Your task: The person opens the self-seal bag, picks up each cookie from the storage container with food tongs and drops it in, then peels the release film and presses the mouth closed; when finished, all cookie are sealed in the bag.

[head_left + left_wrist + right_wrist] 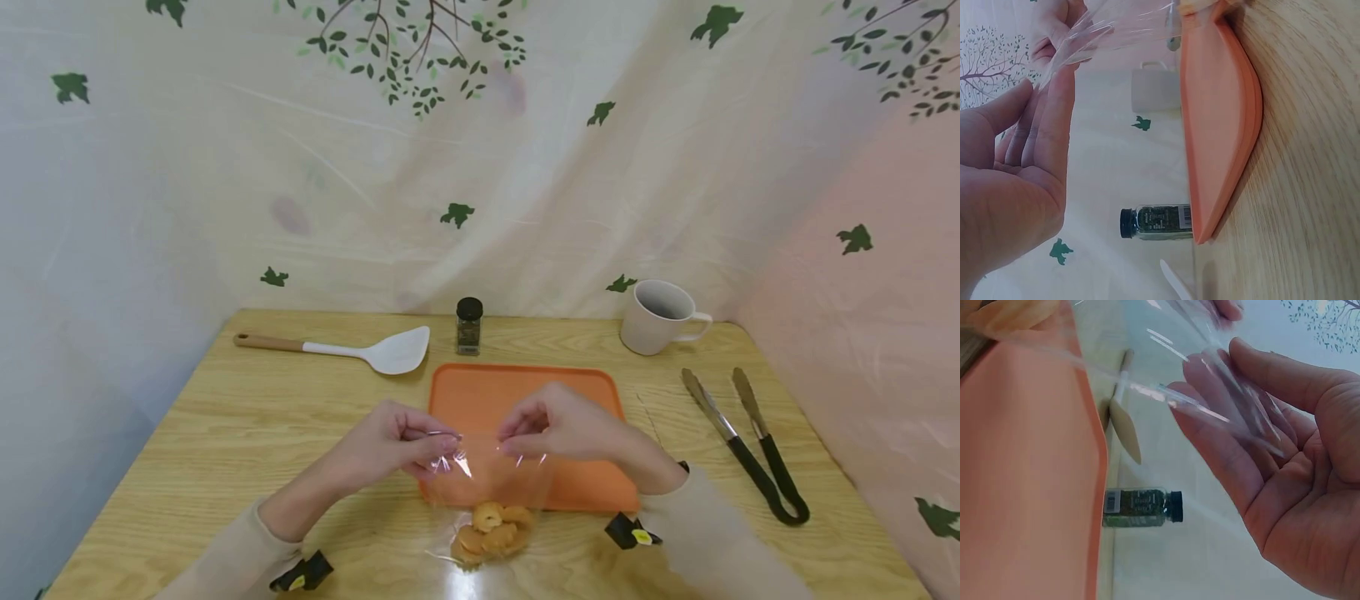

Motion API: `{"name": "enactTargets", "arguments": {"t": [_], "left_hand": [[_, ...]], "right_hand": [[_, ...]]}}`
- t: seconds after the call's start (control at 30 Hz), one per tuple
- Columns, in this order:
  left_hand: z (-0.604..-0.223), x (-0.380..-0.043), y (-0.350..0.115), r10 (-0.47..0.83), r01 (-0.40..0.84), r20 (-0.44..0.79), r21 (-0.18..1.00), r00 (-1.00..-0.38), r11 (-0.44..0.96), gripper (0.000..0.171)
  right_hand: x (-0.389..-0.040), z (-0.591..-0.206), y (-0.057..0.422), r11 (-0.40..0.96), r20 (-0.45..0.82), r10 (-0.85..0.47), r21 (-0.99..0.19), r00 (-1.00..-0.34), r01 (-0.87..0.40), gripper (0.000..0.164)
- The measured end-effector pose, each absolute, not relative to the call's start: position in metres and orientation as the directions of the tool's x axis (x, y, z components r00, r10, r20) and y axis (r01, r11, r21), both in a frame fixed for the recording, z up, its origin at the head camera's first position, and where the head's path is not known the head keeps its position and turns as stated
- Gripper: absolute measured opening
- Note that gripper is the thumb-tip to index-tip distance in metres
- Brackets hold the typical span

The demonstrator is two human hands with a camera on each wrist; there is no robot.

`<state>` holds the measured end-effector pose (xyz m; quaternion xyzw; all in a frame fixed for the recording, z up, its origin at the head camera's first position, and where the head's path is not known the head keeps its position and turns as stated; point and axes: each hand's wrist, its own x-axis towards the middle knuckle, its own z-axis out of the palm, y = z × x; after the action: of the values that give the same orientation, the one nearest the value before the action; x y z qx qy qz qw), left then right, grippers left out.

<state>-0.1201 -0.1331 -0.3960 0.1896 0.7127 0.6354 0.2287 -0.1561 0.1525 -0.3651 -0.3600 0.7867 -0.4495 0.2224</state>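
Observation:
A clear plastic bag hangs between both hands over the front of the orange tray. Several golden-brown baked pieces, possibly cookies, lie at its bottom, just in front of the tray. My left hand pinches the bag's upper left edge between thumb and fingers. On the other side, my right hand pinches the upper right edge; in the right wrist view, the film runs between its thumb and fingers. The exact shape of the bag's mouth is hard to see through the glare.
Behind the tray stands a spice jar with a black lid. A white spatula with a wooden handle lies at the back left. At the right are a pale mug and black-handled tongs, spread apart. Patterned cloth surrounds the wooden table.

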Motion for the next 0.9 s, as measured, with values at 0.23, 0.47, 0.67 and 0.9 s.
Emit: {"name": "enactTargets", "arguments": {"t": [0.23, 0.47, 0.67, 0.9], "left_hand": [[-0.398, -0.122, -0.139, 0.55, -0.034, -0.104, 0.99, -0.829, 0.136, 0.027], [-0.398, -0.123, -0.142, 0.548, -0.04, -0.112, 0.989, -0.829, 0.143, 0.026], [-0.398, -0.124, -0.144, 0.563, -0.034, -0.104, 0.99, -0.82, 0.134, 0.027], [-0.399, -0.125, -0.146, 0.568, -0.01, -0.076, 0.993, -0.82, 0.119, 0.029]], "right_hand": [[-0.156, -0.366, 0.171, 0.321, -0.061, -0.728, -0.91, -0.683, -0.262, 0.014], [-0.156, -0.369, 0.187, 0.309, -0.063, -0.717, -0.922, -0.694, -0.236, 0.021], [-0.156, -0.373, 0.194, 0.276, -0.029, -0.718, -0.929, -0.696, -0.246, 0.023], [-0.153, -0.374, 0.197, 0.263, -0.005, -0.711, -0.929, -0.703, -0.26, 0.016]]}}
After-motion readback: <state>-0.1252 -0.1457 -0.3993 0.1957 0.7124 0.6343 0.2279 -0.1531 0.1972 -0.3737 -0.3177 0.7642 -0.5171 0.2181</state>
